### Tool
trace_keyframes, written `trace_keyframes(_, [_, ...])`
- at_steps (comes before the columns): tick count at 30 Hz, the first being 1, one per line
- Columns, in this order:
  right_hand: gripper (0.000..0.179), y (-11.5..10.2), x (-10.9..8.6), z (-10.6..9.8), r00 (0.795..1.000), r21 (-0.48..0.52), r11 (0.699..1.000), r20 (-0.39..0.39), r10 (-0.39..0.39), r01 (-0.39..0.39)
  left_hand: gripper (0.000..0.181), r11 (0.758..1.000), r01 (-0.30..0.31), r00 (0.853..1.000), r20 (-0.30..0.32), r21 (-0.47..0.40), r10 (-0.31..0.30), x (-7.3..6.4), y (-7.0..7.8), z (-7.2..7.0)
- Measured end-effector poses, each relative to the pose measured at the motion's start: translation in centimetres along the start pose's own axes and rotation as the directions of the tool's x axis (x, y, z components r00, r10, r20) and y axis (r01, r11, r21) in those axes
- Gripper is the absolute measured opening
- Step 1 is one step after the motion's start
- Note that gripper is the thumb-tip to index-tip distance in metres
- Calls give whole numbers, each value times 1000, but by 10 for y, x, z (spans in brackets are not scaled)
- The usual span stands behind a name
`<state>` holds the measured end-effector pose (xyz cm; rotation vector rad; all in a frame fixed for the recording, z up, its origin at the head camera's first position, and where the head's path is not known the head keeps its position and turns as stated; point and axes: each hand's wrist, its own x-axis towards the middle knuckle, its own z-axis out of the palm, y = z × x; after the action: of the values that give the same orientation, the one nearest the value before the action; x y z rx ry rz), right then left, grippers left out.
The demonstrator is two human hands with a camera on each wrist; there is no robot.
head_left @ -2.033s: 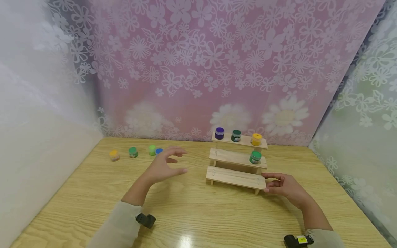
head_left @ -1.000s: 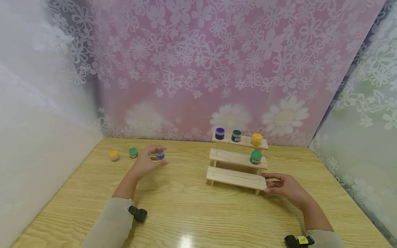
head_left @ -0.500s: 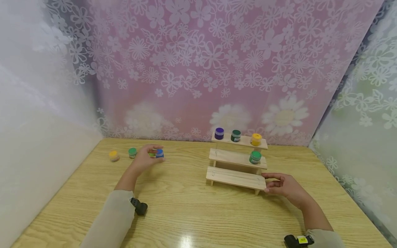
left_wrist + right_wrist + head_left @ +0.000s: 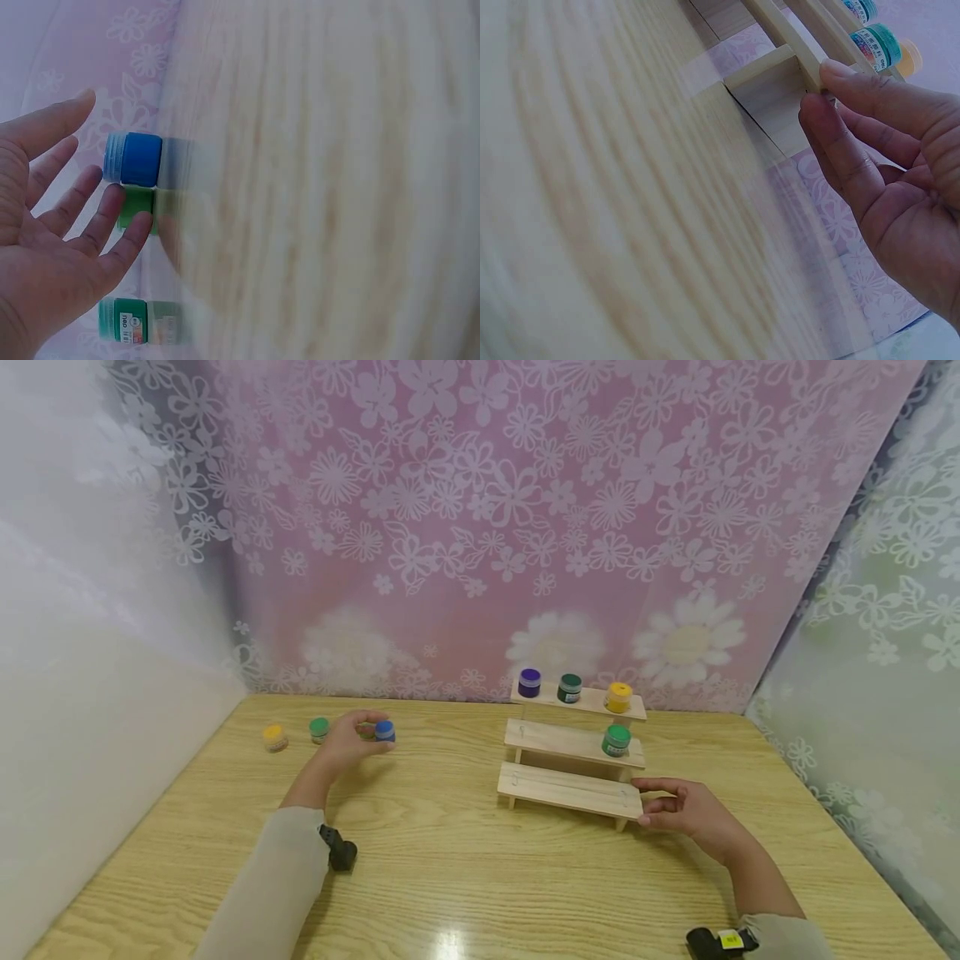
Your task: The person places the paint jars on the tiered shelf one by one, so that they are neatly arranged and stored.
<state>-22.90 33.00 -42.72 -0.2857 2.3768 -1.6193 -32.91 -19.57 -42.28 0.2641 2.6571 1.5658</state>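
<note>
My left hand [image 4: 347,745] reaches to the blue paint jar [image 4: 385,732] at the back left of the table. Its fingers [image 4: 90,210] are spread and fairly straight, and the thumb stands apart from them near the jar. A light green jar [image 4: 136,208] is right beside the blue one, mostly hidden by the hand in the head view. On the right, my right hand [image 4: 693,817] pinches the end of the lowest board of a three-step wooden stand [image 4: 570,787], thumb on top and fingers below. A green jar [image 4: 617,740] sits on the stand's middle step.
On the top step stand a purple jar [image 4: 529,682], a dark green jar [image 4: 569,687] and a yellow jar [image 4: 618,697]. Farther left on the table [image 4: 450,868] are another green jar [image 4: 319,730] and another yellow jar [image 4: 274,737]. A floral curtain [image 4: 465,527] hangs behind.
My left hand has moved left and back to the blue jar, its gap between thumb and fingers narrowing in the head view. The right hand has stayed at the stand.
</note>
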Motion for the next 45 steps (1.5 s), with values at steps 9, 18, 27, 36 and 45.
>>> trace_keyframes(9, [64, 0, 0, 1, 1000, 2, 1000, -5, 20, -20, 63, 1000, 27, 999, 28, -8, -26, 6, -4, -1])
trace_keyframes(18, [63, 0, 0, 1, 1000, 2, 1000, -11, 16, -16, 58, 996, -16, 999, 32, 84, 14, 9, -7, 2])
trace_keyframes(27, [64, 0, 0, 1, 1000, 0, 1000, -10, 22, -22, 48, 997, -10, 999, 33, 76, 7, 11, -12, 7])
trace_keyframes(36, [63, 2, 0, 0, 1000, 10, 1000, 1, 2, -2, 46, 996, 41, 999, 28, 82, -43, 10, -8, 8])
trace_keyframes(45, [64, 2, 1, 0, 1000, 15, 1000, 2, -2, 2, 46, 997, 51, 998, 23, 58, -53, 5, 0, 9])
